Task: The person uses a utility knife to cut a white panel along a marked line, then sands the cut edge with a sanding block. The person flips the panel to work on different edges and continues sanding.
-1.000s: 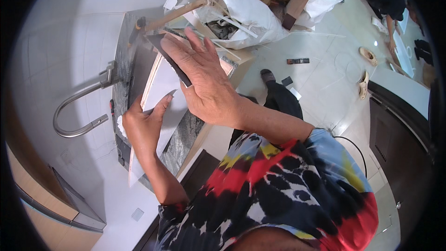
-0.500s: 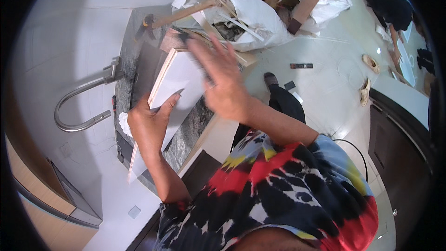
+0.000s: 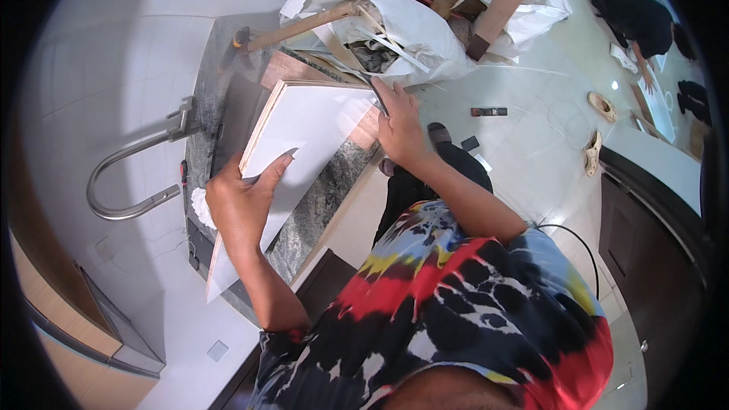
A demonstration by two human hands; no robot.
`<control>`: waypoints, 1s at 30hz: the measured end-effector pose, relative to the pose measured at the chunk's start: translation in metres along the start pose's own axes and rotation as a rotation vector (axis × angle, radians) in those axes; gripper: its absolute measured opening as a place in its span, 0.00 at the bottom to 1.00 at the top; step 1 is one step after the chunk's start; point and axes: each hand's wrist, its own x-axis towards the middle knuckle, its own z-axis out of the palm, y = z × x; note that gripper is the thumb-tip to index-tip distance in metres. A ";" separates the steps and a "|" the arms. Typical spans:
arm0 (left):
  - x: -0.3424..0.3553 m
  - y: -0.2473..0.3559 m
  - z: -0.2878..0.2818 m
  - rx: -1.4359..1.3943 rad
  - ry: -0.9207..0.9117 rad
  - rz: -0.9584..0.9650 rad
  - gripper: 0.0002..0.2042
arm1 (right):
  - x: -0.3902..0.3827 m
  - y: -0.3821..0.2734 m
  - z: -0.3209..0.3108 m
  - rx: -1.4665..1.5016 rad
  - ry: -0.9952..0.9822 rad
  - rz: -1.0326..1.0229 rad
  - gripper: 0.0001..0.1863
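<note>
The white board (image 3: 300,133) lay over the grey stone surface (image 3: 325,191), its long axis running roughly from seven o'clock to one. Your left hand (image 3: 237,196) had its grip closed on the board's nine-o'clock edge, thumb laid across the white face, fingers mostly hidden. Your right hand (image 3: 400,126) had its grip closed round a dark flat tool (image 3: 380,98), at about two o'clock from your left. That put your right hand nearer the board's far short edge, by its three-o'clock corner, with the board stretching away from it toward eight. Whether the tool touched that corner, you couldn't tell from above.
</note>
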 end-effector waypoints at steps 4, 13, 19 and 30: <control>-0.005 -0.008 0.000 0.005 0.010 0.006 0.20 | 0.003 -0.050 0.003 0.096 0.014 -0.110 0.37; 0.006 -0.011 0.001 -0.001 -0.006 0.052 0.21 | 0.003 0.001 0.000 -0.090 -0.071 0.140 0.39; 0.005 -0.012 0.001 0.034 0.003 0.038 0.21 | 0.008 -0.085 -0.013 0.152 0.012 -0.253 0.38; -0.005 0.001 0.003 0.093 0.033 0.086 0.26 | 0.013 -0.103 -0.020 0.177 0.064 -0.387 0.43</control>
